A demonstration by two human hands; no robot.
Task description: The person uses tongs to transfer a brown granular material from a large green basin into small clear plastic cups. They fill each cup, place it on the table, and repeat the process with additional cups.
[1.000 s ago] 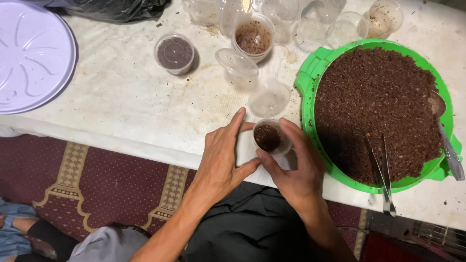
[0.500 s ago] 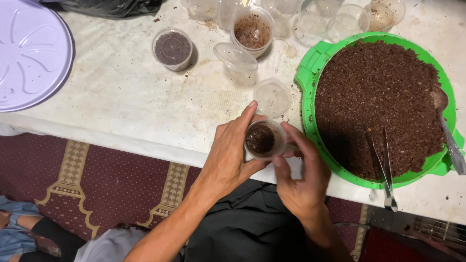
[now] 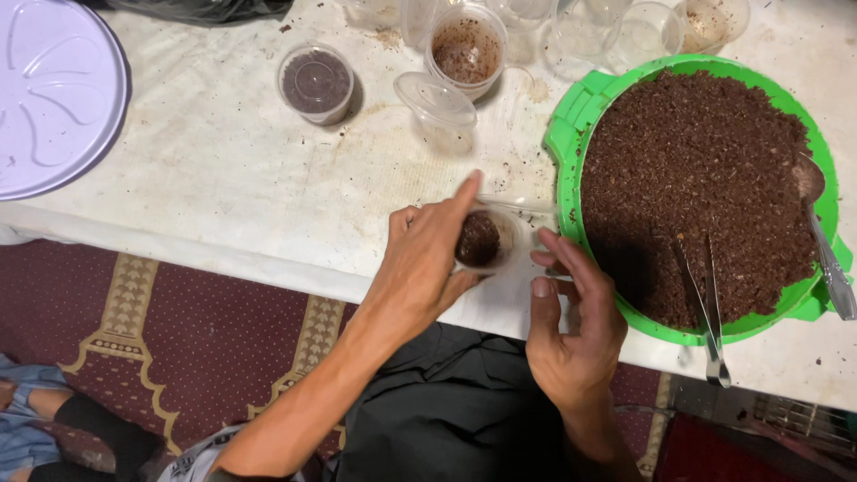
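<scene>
Single head view, looking steeply down, close over table [image 3: 223, 178].

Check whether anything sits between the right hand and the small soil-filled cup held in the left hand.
Nothing visible does. The left hand grips the small cup of soil at the table's near edge, and the right hand is just beside it, fingers open. Only bare table shows in the gap between them. The green tub lies off to the side.

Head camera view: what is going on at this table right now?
A person sits at a white table. Their left hand grips a small clear cup filled with dark brown soil. Their right hand is open just beside it, near a green tub full of the same soil. Tongs and a spoon rest in the tub; more cups, empty and filled, stand behind.
</scene>
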